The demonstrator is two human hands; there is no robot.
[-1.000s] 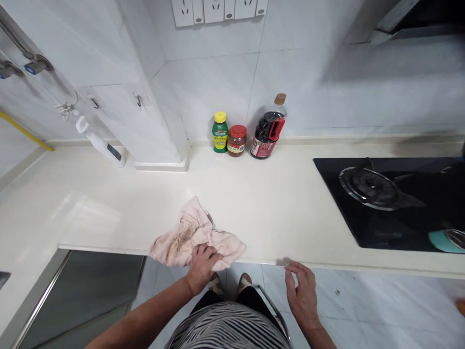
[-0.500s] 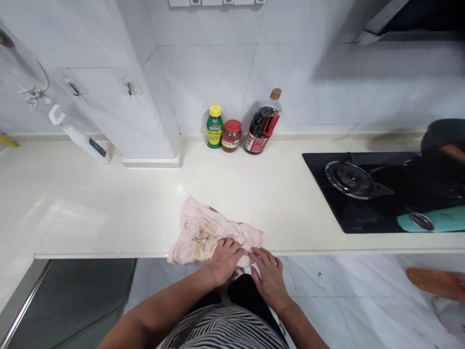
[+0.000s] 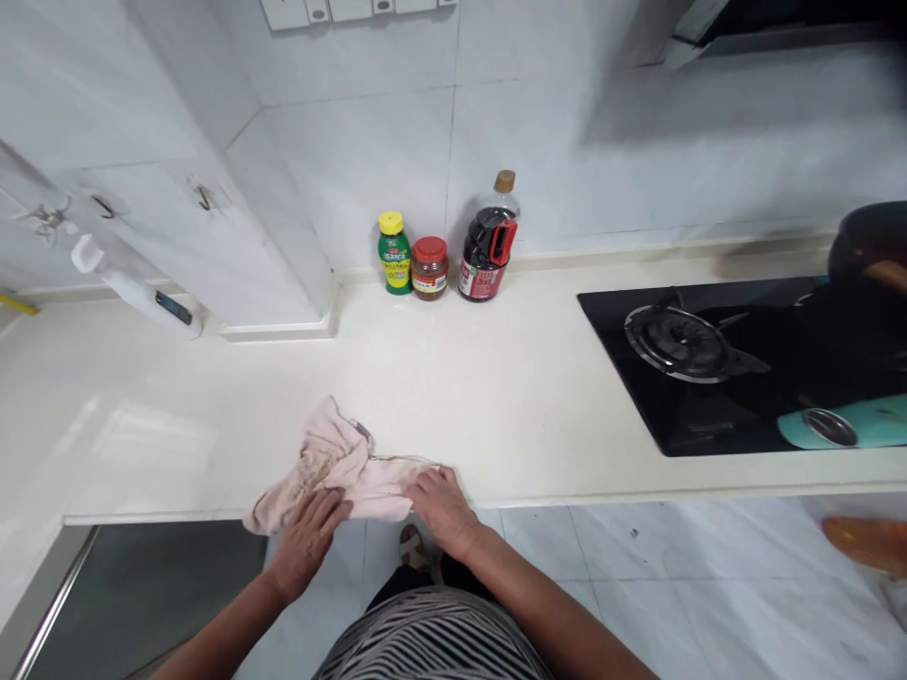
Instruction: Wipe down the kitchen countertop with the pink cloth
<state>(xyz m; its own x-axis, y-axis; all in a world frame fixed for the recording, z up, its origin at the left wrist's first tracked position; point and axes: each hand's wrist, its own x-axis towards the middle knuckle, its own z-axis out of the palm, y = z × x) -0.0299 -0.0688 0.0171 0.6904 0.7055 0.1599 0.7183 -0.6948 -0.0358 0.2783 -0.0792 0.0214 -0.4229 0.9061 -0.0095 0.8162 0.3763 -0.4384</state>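
As the pink cloth (image 3: 383,484) is drawn leftward, its surface is gathered into folds

Where they were set side by side half a second ago, the left hand (image 3: 306,538) is now laid by the soiled folds and the right hand (image 3: 440,501) is placed at the cloth's right end; the left is held with fingers extended, and whether fabric is gripped beneath cannot be told; the right is held with fingers curled over the edge, though a firm grip cannot be confirmed. The cloth lies across the front edge of the bench (image 3: 510,387), partly overhanging it; the work now seems to be shared between two spread hands. Soft, matt and rumpled, the fabric is flecked with brown and ridged at the left, while a smoother panel is left between the hands; by contrast, the bench is pale, hard and glossy. Farther back, a slim green bottle (image 3: 395,263), a squat red-lidded jar (image 3: 429,272) and a dark handled bottle (image 3: 484,247) are ranged by the wall (image 3: 539,123); rightward, a black glass hob (image 3: 658,416) is topped by a round burner (image 3: 678,340).
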